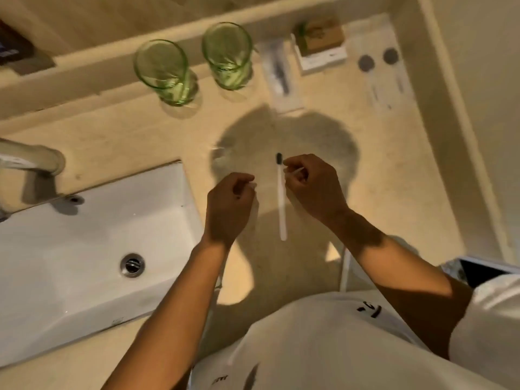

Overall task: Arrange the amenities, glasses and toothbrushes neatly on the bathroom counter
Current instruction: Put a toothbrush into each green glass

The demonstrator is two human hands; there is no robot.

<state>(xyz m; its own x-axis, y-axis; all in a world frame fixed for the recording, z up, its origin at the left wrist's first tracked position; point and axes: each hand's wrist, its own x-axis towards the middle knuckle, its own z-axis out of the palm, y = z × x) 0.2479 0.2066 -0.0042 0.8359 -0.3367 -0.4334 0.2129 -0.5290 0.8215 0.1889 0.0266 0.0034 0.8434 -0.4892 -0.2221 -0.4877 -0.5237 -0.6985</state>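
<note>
Two green glasses [161,71] [228,56] stand side by side at the back of the beige counter [394,170]. To their right lie a wrapped toothbrush [278,76], a brown-and-white amenity box [320,43] and a flat packet with two dark discs [380,74]. A white toothbrush with a dark head [282,204] lies lengthwise in front of me. My right hand [312,187] pinches it near the neck. My left hand [228,205] is curled to its left, with a pale stick, apparently a second toothbrush [255,212], showing beside its fingers.
A white sink [84,249] with a metal drain [132,264] fills the left. The faucet [33,159] sits above it. A raised ledge [98,52] runs along the back. Another thin white stick [344,271] lies by my right forearm, and a dark object [484,273] sits at the right edge.
</note>
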